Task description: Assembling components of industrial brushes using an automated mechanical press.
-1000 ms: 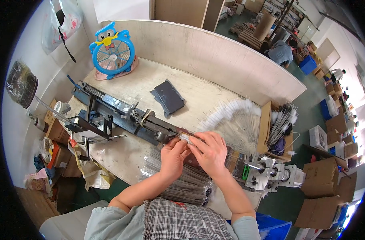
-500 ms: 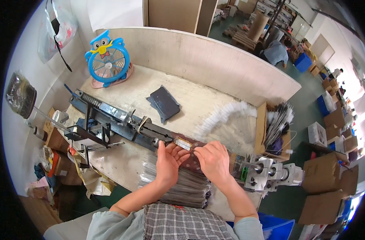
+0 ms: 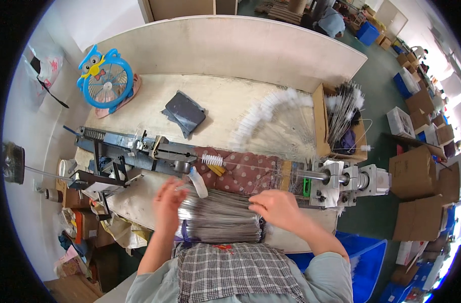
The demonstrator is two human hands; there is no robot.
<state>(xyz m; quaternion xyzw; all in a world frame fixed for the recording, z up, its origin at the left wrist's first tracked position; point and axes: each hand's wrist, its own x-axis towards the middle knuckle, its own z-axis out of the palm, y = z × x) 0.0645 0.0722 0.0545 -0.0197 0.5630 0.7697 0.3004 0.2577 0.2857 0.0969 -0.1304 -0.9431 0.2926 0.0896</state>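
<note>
My left hand (image 3: 167,202) is raised at the left end of a bundle of thin metal wires (image 3: 220,217), its fingers loosely bent and apart, slightly blurred. My right hand (image 3: 278,208) is closed in a pinch at the right end of the bundle; what lies between its fingertips, if anything, I cannot make out. Beyond the hands, a small white bristle brush (image 3: 212,160) sits at the jaw of a long metal twisting machine (image 3: 162,151), a thin wire running from it to the right. A white loop-shaped piece (image 3: 198,183) and a yellow-handled tool (image 3: 217,170) lie beside it.
Brown dotted cloth (image 3: 240,174) covers the machine's middle; a metal shaft block (image 3: 329,182) stands at its right end. Finished white brushes (image 3: 271,108) fan out behind, beside a cardboard box (image 3: 321,121) of wires. A blue owl fan (image 3: 107,83) and dark pouch (image 3: 185,112) stand further left.
Both hands have drawn back from the brush toward the wire bundle and moved apart. The left palm no longer lies beside the brush. The whole view has shifted with my head.
</note>
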